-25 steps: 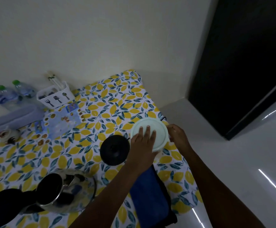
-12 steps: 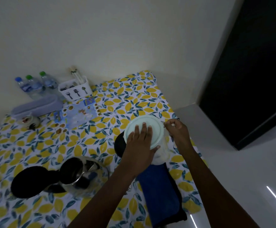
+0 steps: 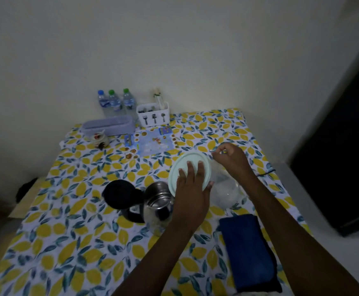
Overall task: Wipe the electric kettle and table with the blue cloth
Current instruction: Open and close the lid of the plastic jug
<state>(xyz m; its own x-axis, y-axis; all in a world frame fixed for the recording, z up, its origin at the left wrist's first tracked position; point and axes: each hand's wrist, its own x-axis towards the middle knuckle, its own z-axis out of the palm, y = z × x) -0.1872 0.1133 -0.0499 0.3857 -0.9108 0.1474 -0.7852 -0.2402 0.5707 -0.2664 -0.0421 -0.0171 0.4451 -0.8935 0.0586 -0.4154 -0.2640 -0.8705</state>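
Note:
The steel electric kettle (image 3: 156,201) stands mid-table with its black lid (image 3: 121,193) flipped open to the left. The folded blue cloth (image 3: 249,251) lies untouched near the table's right front edge. My left hand (image 3: 192,189) grips a pale green round lid (image 3: 193,158), tilted, with fingers on top and thumb at its edge, just right of the kettle. My right hand (image 3: 232,159) pinches the far side of a clear plastic container (image 3: 225,191) beside the lid. The lemon-print tablecloth (image 3: 67,231) covers the table.
At the back wall stand three water bottles (image 3: 114,101), a white cutlery holder (image 3: 153,114) and a lilac box (image 3: 108,126). A small jar (image 3: 98,139) and a picture placemat (image 3: 153,142) lie before them. A dark door (image 3: 345,146) is on the right.
The view has swung left and back, showing more table. The lid has tipped up off the clear container in my left hand, and my right hand has shifted to the container's far side.

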